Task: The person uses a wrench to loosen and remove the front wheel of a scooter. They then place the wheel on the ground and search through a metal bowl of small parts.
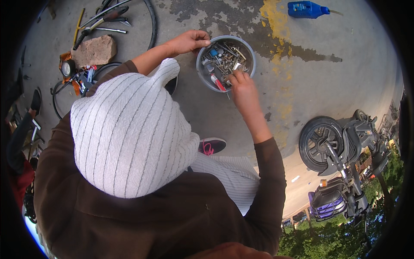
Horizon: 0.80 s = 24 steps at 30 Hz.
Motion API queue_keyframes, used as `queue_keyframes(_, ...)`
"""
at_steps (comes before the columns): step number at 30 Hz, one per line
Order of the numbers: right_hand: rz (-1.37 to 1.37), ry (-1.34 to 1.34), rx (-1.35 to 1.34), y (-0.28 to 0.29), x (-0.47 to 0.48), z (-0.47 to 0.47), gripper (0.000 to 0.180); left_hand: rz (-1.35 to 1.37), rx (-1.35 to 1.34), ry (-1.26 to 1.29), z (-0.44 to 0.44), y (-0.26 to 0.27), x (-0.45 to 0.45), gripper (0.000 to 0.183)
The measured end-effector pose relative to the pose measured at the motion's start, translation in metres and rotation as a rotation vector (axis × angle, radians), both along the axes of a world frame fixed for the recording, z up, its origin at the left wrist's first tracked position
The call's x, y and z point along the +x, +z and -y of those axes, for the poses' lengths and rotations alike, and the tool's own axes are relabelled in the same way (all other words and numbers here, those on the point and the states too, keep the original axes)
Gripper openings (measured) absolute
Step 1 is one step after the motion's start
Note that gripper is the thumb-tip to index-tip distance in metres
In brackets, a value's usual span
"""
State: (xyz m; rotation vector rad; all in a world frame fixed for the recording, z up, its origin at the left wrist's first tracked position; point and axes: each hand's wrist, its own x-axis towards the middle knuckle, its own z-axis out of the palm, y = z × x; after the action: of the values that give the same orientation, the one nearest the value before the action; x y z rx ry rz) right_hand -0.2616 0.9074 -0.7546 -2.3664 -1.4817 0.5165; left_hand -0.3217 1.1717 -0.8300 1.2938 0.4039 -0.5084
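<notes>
A round grey basin (253,55) stands on the concrete, holding a jumble of bolts and screws (230,58), a blue plastic piece (213,52) and a red-and-white tube (218,82). My left hand (193,42) grips its upper-left rim between thumb and fingers. At the lower right, my right hand (244,85) reaches over the rim, fingertips among the hardware. Whether they pinch a small metal part is unclear. White striped cloth (132,136) covers a large rounded shape before my chest, and more striped cloth (226,174) lies below a dark shoe with pink laces (212,145).
Left of the basin lie a stone block (93,50), a dial gauge (68,68), a black hose or tyre (152,22) and several hand tools (103,19). A blue bottle (305,9) lies farther ahead. A motorcycle (336,145) stands at right; another person's leg (21,139) shows at far left.
</notes>
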Motion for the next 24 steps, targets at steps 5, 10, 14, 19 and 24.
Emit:
queue_keyframes(5, -0.014, -0.011, -0.132, -0.003, -0.015, -0.011, 0.021, 0.009, -0.004, -0.015, -0.001, -0.004, 0.000, 0.026)
queue_keyframes(10, -0.058, -0.129, -0.125, 0.007, -0.036, -0.027, 0.023, 0.012, -0.003, -0.023, -0.001, -0.005, 0.000, 0.027)
queue_keyframes(14, -0.122, -0.164, -0.239, 0.009, -0.044, -0.034, 0.024, 0.007, 0.003, -0.034, -0.001, -0.007, 0.000, 0.028)
queue_keyframes(19, -0.271, -0.189, -0.257, 0.002, -0.023, -0.032, 0.025, 0.009, 0.014, -0.039, -0.002, -0.002, 0.001, 0.028)
queue_keyframes(24, -0.234, -0.248, -0.107, 0.009, 0.018, -0.042, 0.023, 0.010, -0.008, -0.006, -0.001, -0.005, -0.001, 0.022)
